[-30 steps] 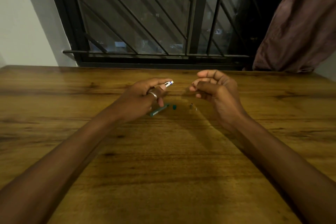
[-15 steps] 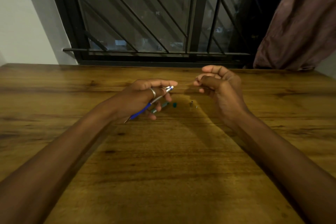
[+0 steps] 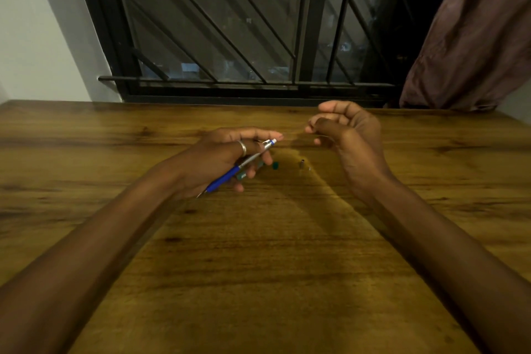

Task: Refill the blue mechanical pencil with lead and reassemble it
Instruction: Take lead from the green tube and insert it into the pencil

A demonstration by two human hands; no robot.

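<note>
Wooden worktop [image 3: 258, 267]: brown grain with dark knots, spanning the full width of the view. Behind its far edge, a window [image 3: 218, 23] with a black frame and diagonal black bars; beyond the glass it is dark, with scattered lit points. Left of the window, a plain white wall [image 3: 37, 37]. At right, a brownish curtain [image 3: 474, 37] hangs gathered.

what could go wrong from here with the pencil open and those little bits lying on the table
1. The right hand pinches something too thin to make out, probably lead; missing the open end of the blue pencil in the left hand could snap it.
2. The small metal piece and green cap lie loose on the table under the hands; a brush could roll them away.
</note>
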